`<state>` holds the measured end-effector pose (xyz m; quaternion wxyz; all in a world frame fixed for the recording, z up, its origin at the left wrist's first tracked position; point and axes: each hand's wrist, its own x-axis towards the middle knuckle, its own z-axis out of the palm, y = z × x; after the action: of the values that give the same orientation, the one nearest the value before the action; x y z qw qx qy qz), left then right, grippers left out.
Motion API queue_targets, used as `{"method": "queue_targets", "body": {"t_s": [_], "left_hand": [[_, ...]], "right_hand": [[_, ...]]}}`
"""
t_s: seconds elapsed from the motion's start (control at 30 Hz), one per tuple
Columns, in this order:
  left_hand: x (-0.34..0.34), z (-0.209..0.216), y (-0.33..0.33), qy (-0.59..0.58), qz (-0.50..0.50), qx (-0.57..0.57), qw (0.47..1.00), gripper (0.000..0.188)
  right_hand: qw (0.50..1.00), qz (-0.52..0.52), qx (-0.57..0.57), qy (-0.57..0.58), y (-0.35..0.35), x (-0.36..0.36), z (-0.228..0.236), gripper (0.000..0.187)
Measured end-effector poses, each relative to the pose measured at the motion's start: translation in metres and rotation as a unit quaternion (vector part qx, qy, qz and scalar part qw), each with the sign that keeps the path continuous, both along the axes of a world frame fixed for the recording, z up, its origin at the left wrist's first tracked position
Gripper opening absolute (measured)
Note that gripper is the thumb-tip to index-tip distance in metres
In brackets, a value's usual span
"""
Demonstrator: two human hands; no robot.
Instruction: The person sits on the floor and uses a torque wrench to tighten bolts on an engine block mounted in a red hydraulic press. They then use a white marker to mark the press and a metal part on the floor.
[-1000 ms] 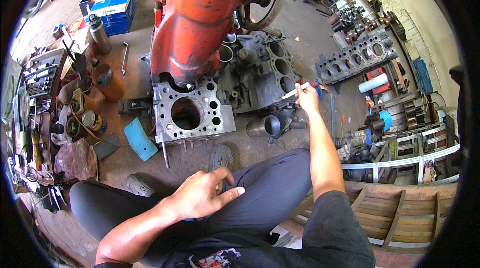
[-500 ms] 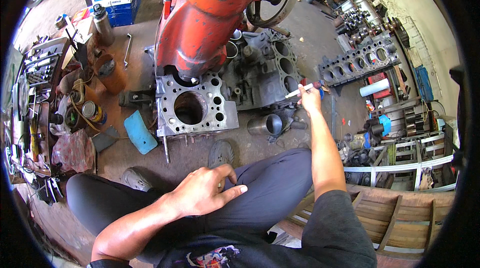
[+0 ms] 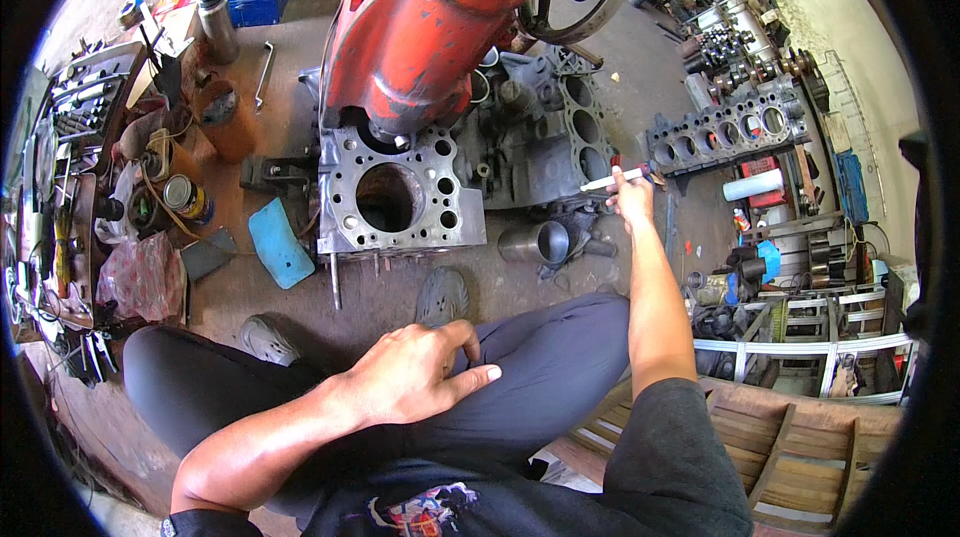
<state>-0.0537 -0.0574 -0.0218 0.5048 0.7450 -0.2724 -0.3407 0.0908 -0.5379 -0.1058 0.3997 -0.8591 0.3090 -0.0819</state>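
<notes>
My right hand [image 3: 632,201] is stretched out ahead, its fingers pinching a slim white marker pen [image 3: 600,183] with a dark red end. The pen points left, over the edge of a dark engine block [image 3: 545,177] with a row of bores. My left hand [image 3: 415,372] lies across my thigh, thumb out and fingers loosely bent, with nothing visible in it. In front of me stands a bare-metal engine block [image 3: 335,207] with a large open cylinder bore. The head of a red machine [image 3: 420,27] with a handwheel [image 3: 612,7] comes down over its far bore.
A metal cylinder sleeve [image 3: 535,244] lies on the floor. Left are a blue sheet [image 3: 280,245], a rusty can [image 3: 220,127], a wrench [image 3: 265,75] and a tool bench [image 3: 85,127]. Another engine block [image 3: 730,132] and a slatted wooden bench [image 3: 800,457] are at right.
My right hand has shifted slightly right with the marker pen, which now lies flatter. The whole view has turned a little; my left hand stays on my thigh.
</notes>
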Motion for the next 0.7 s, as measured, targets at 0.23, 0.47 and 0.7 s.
{"method": "queue_targets", "body": {"t_s": [0.23,0.47,0.7], "left_hand": [[-0.0008,-0.0029,-0.0001,-0.004,0.0,-0.004,1.0,0.041],[0.0005,0.0001,0.0011,0.0,-0.023,0.007,1.0,0.042],[-0.0014,-0.0034,0.0016,-0.006,-0.007,0.0,1.0,0.043]], "right_hand": [[1.0,-0.013,0.011,0.006,-0.0008,-0.001,0.0004,0.033],[1.0,-0.003,-0.012,0.0,-0.002,0.0003,-0.0011,0.034],[0.999,-0.013,-0.022,-0.038,-0.0025,-0.0035,0.0016,0.033]]}}
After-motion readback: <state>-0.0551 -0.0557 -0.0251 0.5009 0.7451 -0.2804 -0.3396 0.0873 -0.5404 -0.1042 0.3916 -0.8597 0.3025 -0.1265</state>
